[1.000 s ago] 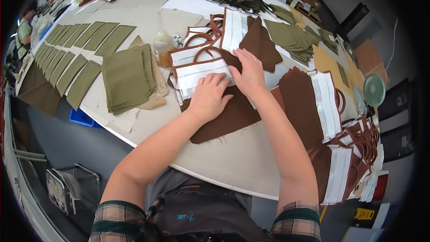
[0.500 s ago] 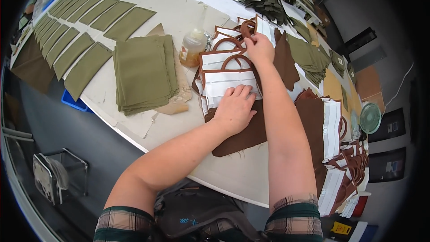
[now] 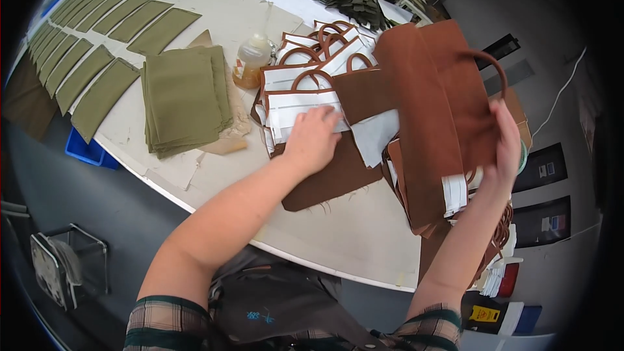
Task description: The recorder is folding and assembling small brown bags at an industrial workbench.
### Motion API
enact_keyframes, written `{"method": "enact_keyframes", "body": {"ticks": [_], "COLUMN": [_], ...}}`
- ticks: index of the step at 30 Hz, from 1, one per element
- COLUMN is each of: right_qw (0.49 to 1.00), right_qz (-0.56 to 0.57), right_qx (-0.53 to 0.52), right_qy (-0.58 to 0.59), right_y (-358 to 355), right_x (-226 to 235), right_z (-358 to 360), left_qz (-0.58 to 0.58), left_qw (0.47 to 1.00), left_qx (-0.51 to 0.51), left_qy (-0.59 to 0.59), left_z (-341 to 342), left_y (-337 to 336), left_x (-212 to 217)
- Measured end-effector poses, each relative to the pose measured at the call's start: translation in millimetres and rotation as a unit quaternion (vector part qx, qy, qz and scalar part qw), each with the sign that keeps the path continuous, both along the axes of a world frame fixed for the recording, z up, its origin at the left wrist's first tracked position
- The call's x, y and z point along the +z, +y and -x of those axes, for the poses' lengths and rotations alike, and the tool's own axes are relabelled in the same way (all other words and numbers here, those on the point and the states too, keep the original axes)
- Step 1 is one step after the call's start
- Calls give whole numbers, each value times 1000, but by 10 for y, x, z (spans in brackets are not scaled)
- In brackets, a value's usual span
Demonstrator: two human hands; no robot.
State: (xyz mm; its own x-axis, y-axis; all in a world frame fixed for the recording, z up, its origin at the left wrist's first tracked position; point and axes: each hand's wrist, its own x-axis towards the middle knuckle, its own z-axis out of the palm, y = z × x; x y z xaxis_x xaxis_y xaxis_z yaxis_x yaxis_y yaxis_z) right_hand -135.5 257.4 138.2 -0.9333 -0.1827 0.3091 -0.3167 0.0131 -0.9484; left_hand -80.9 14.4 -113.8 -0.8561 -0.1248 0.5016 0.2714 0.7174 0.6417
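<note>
The brown fabric piece (image 3: 429,110) hangs lifted over the table's (image 3: 338,234) right side, its long axis running from far to near, white-backed lower edge toward the person. The right hand (image 3: 504,149) grips its right edge, fingers clenched on it, forearm raised. The left hand (image 3: 313,140) lies flat, fingers spread, on the white-and-brown stack (image 3: 299,101).
</note>
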Motion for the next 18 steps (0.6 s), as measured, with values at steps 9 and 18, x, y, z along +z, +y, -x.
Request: {"method": "enact_keyframes", "body": {"ticks": [9,18], "right_qw": [935,885], "right_qz": [16,164], "right_qx": [245,313], "right_qy": [-257,-304], "right_y": [463,626], "right_x": [-1566,-2090], "right_z": [-990,-920], "left_qz": [-488,-492], "left_qw": [716,749], "left_qx": [-317,-259], "left_qy": [-387,-360], "left_z": [-408,-1414], "left_y": [-754,-384], "left_x": [724,475]}}
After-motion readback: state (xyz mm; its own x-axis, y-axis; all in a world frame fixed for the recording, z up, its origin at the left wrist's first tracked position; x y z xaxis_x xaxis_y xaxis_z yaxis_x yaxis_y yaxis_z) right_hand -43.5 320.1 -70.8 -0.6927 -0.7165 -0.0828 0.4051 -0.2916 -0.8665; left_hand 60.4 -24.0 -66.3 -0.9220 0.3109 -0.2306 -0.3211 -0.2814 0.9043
